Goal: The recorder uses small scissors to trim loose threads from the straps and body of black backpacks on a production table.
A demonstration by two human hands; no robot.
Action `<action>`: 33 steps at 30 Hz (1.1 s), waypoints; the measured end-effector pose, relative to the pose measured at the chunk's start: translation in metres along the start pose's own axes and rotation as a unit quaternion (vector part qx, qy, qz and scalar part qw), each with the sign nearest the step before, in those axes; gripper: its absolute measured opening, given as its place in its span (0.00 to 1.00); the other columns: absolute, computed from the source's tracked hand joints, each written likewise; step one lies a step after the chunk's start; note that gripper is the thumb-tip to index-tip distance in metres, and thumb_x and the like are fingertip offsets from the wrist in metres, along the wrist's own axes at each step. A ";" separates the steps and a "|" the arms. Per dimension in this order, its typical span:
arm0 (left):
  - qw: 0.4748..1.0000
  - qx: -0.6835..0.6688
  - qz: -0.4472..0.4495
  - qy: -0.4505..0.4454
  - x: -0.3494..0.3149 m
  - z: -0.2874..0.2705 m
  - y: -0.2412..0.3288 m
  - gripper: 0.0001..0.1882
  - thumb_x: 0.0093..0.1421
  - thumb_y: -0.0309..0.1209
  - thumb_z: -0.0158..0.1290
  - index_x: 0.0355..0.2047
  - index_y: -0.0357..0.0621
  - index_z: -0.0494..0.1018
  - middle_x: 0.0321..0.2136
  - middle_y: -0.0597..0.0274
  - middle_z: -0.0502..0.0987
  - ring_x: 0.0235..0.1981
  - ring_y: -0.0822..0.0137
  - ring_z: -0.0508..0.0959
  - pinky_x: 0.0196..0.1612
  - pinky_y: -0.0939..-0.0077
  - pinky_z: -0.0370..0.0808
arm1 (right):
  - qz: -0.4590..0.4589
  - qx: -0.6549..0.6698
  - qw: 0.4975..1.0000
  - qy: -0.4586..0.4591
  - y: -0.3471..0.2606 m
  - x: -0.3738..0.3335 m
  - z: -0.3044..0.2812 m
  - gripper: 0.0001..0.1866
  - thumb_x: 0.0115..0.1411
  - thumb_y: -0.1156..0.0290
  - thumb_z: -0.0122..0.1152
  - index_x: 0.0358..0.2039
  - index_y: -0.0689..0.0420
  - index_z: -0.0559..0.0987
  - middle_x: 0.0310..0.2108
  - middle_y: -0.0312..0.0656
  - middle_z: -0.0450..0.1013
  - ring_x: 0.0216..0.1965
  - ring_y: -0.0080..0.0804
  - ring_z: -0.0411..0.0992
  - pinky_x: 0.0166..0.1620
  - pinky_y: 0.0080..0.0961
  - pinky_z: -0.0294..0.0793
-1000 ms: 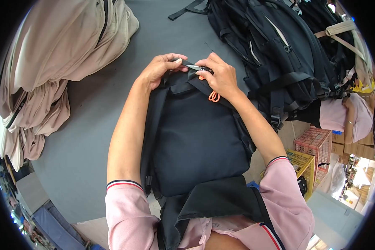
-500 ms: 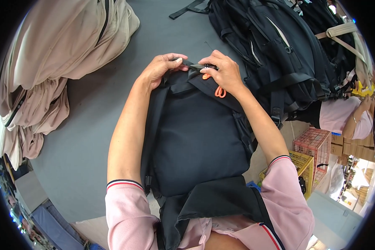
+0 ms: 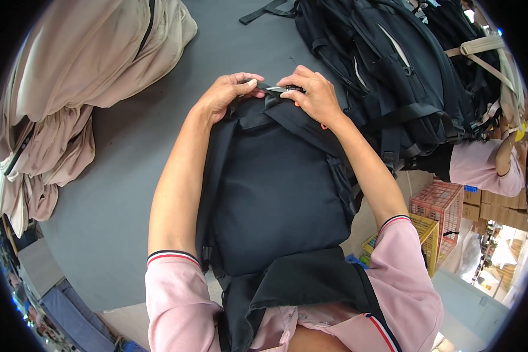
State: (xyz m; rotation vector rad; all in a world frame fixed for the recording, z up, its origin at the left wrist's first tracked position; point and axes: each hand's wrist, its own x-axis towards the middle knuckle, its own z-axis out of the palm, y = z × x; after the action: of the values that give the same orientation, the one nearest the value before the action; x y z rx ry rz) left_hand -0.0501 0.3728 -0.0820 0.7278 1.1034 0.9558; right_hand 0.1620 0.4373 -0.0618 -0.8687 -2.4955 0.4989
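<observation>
The black bag (image 3: 281,193) lies between the forearms at the near side of the gray tabletop (image 3: 129,176), its far edge pinched between thumb and fingers of the left hand (image 3: 226,95), while the right hand (image 3: 315,97) grips the small snips (image 3: 274,88), blade tips beside that edge. The cloth appears soft, fairly light and prone to sag, so its folded edge, held taut close to the blades, offers the surest hold. The snips, judged light, stiff and sharp, are best held by the dark handle, fingertips behind the points.
</observation>
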 end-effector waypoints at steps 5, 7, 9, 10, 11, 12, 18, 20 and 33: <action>1.000 0.008 0.009 -0.005 0.001 -0.002 -0.002 0.13 0.63 0.32 0.49 0.46 0.43 0.72 0.32 0.62 0.79 0.37 0.77 0.75 0.41 0.87 0.66 | 0.001 0.034 0.999 0.016 -0.004 0.003 0.003 0.11 0.46 0.69 0.65 0.33 0.50 0.80 0.25 0.34 0.67 0.27 0.32 0.68 0.33 0.28 0.68; 1.000 0.002 0.011 -0.005 0.002 -0.003 -0.003 0.13 0.62 0.32 0.49 0.46 0.43 0.72 0.32 0.62 0.79 0.37 0.77 0.75 0.41 0.87 0.65 | 0.003 0.036 0.999 0.006 -0.003 0.005 0.004 0.11 0.46 0.69 0.65 0.33 0.50 0.80 0.26 0.34 0.67 0.28 0.32 0.68 0.33 0.28 0.68; 1.000 0.002 0.012 -0.008 0.002 -0.004 -0.004 0.13 0.62 0.33 0.50 0.46 0.43 0.72 0.33 0.62 0.79 0.37 0.77 0.75 0.42 0.87 0.65 | 0.003 0.039 0.999 -0.005 -0.003 0.006 0.003 0.11 0.46 0.69 0.65 0.33 0.50 0.80 0.26 0.33 0.67 0.29 0.33 0.68 0.33 0.28 0.68; 1.000 0.002 0.012 -0.011 0.002 -0.005 -0.005 0.14 0.62 0.33 0.50 0.47 0.43 0.72 0.33 0.62 0.79 0.37 0.77 0.75 0.42 0.87 0.66 | 0.015 0.039 0.999 -0.007 -0.004 0.005 0.002 0.11 0.46 0.70 0.65 0.33 0.52 0.80 0.26 0.34 0.67 0.29 0.31 0.68 0.33 0.26 0.68; 1.000 0.001 0.013 -0.010 0.001 -0.007 -0.006 0.14 0.62 0.33 0.50 0.47 0.43 0.72 0.33 0.62 0.79 0.37 0.77 0.75 0.42 0.87 0.66 | 0.027 0.040 0.999 -0.010 -0.006 0.004 0.002 0.11 0.46 0.72 0.65 0.33 0.53 0.79 0.26 0.34 0.68 0.29 0.30 0.68 0.33 0.24 0.68; 1.000 0.000 0.015 -0.015 0.001 -0.006 -0.005 0.14 0.62 0.33 0.50 0.47 0.44 0.71 0.34 0.62 0.79 0.37 0.77 0.75 0.43 0.87 0.66 | 0.026 0.038 0.999 -0.010 -0.007 0.002 0.001 0.11 0.46 0.72 0.65 0.33 0.53 0.79 0.26 0.34 0.68 0.29 0.30 0.68 0.33 0.24 0.68; 0.998 0.008 0.060 -0.029 -0.003 -0.003 -0.006 0.18 0.61 0.35 0.53 0.50 0.45 0.70 0.38 0.63 0.78 0.39 0.77 0.74 0.44 0.86 0.66 | 0.139 0.189 0.972 -0.009 -0.017 -0.003 0.015 0.16 0.44 0.71 0.68 0.35 0.57 0.77 0.26 0.38 0.69 0.30 0.28 0.70 0.36 0.24 0.69; 0.996 -0.013 0.085 -0.040 -0.002 -0.004 -0.008 0.19 0.60 0.36 0.53 0.51 0.45 0.69 0.39 0.64 0.77 0.39 0.76 0.74 0.44 0.85 0.67 | 0.173 0.207 0.963 -0.008 -0.009 -0.006 0.028 0.13 0.47 0.71 0.66 0.35 0.59 0.78 0.29 0.40 0.75 0.32 0.25 0.72 0.37 0.23 0.69; 0.987 0.078 0.031 0.139 0.005 0.006 -0.012 0.13 0.55 0.37 0.58 0.33 0.39 0.76 0.20 0.69 0.73 0.24 0.80 0.68 0.29 0.86 0.62 | 0.218 0.328 0.919 -0.017 -0.008 -0.009 0.040 0.13 0.54 0.66 0.62 0.36 0.61 0.77 0.31 0.39 0.76 0.33 0.21 0.72 0.37 0.22 0.70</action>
State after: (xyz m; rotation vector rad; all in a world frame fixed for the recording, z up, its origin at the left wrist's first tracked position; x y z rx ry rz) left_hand -0.0398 0.3720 -0.0930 0.7756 1.4183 1.0547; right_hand 0.1437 0.4177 -0.0936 -1.1136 -1.9208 1.4039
